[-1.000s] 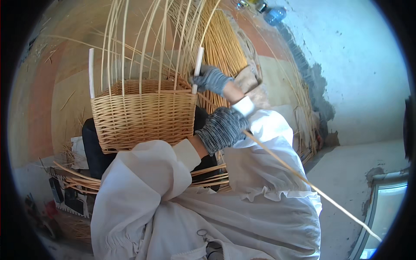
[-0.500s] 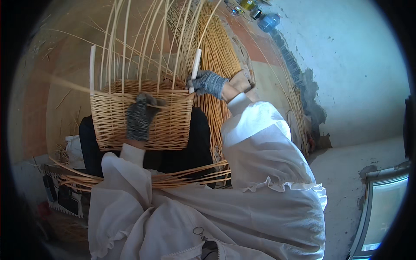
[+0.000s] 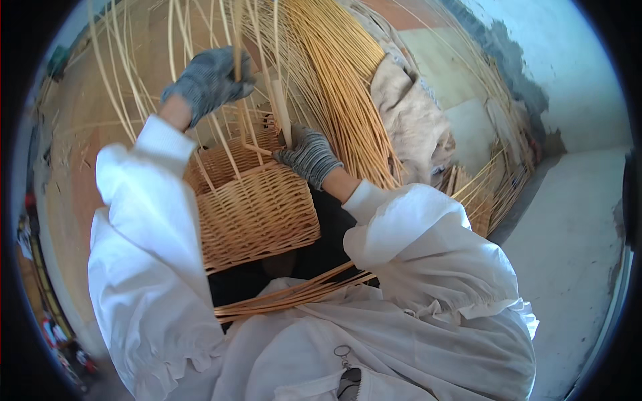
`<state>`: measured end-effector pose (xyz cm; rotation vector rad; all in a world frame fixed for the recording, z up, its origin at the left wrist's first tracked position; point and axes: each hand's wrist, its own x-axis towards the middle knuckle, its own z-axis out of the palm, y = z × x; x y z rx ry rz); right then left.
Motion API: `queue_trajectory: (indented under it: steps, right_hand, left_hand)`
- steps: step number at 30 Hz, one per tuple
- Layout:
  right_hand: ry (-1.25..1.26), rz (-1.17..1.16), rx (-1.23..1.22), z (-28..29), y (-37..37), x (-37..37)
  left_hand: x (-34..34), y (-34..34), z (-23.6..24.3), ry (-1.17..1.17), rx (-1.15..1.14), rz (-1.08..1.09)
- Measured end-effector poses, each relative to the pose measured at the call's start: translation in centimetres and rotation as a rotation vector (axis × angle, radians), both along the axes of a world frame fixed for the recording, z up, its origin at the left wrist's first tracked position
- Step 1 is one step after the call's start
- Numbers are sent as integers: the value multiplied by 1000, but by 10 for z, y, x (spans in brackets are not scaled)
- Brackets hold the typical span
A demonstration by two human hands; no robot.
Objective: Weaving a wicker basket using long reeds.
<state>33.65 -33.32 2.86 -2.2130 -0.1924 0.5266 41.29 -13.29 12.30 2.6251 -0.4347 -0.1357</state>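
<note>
A half-woven wicker basket (image 3: 261, 217) rests tilted on my lap, its tall thin stakes rising from the rim. My left hand (image 3: 210, 83), in a grey knitted glove, is raised above the far side of the basket. Its fingers are closed on a wicker rod (image 3: 237, 40) that points upward, slightly smeared by motion. At the right corner my right hand (image 3: 311, 157), gloved alike, grips the rim beside a thick pale corner post (image 3: 280, 110). Part of that hand's fingers is hidden behind the post and weave.
Across my lap lies a bundle of loose rods (image 3: 294, 294). Beyond the basket a large heap of long rods (image 3: 341, 87) covers the floor, with a beige cloth (image 3: 408, 113) to its right. A rough plastered wall (image 3: 568, 87) stands at the far right.
My left hand has risen from the basket's front wall to above its far side, bringing the rod upright. The basket has turned and tilted; my right hand stays at its corner. The view has shifted.
</note>
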Motion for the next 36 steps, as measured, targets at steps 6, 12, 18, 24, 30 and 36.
queue_trajectory:
  steps: [6, 12, 18, 24, 30, 36]
  right_hand:
    - [-156, -270, -18, -2, 19, -14]
    - [-173, -343, -11, -5, 24, -25]
    - [-120, -139, 154, -27, -20, -20]
    - [6, 37, 1047, -92, -53, -15]
    - [-256, -236, 1313, -125, -53, 101]
    - [-168, -213, -10, -125, -27, 133]
  left_hand:
    - [74, -111, 7, 239, 325, -290]
    - [67, -219, -41, 8, 939, -735]
    - [-46, -150, -15, -385, -497, -179]
    - [-141, -99, -93, -419, 32, 170]
    - [-135, -110, -108, -455, -16, 240]
    - [-134, -109, -113, -352, -65, 285]
